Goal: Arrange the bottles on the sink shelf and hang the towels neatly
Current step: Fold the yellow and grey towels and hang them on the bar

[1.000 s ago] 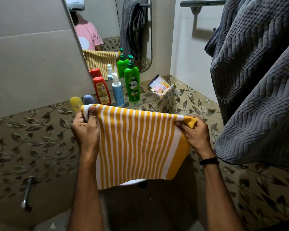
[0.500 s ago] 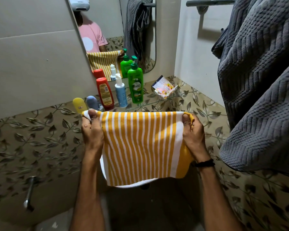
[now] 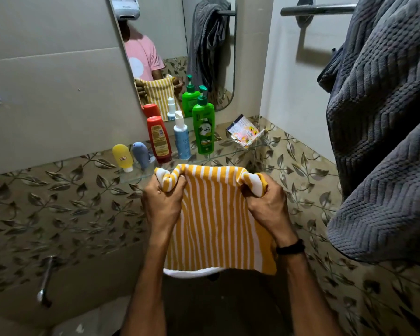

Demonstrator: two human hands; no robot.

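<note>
- A yellow-and-white striped towel (image 3: 216, 214) is held up in the near middle of the scene, just in front of the glass shelf (image 3: 224, 151). Its top edge is bunched at both corners and the rest hangs straight down.
- The towel's top left corner is gripped by the left hand (image 3: 164, 202), with the fingers curled tightly into the cloth.
- The top right corner is gripped in the same way by the right hand (image 3: 264, 202). A black band (image 3: 290, 247) is worn on that wrist.
- Five containers are stood in a row on the shelf, just beyond the towel. From left to right they are a yellow tube (image 3: 122, 156), a grey-blue tube (image 3: 141, 154), a red bottle (image 3: 159, 139), a light blue pump bottle (image 3: 182, 139) and a green pump bottle (image 3: 203, 128).
- The two tubes and the red bottle are set cap down, and the two pump bottles stand upright.
- A crumpled packet (image 3: 244, 132) is laid at the right end of the shelf, apart from the green bottle.
- A grey towel (image 3: 386, 117) is draped unevenly from the towel bar (image 3: 318, 9) on the right wall, with folds hanging at different heights.
- The bottles and the striped towel are reflected in the mirror (image 3: 165, 25) on the far wall, above the shelf.
- A metal tap lever (image 3: 45, 280) is seen at the near left, against the leaf-patterned tiles.
</note>
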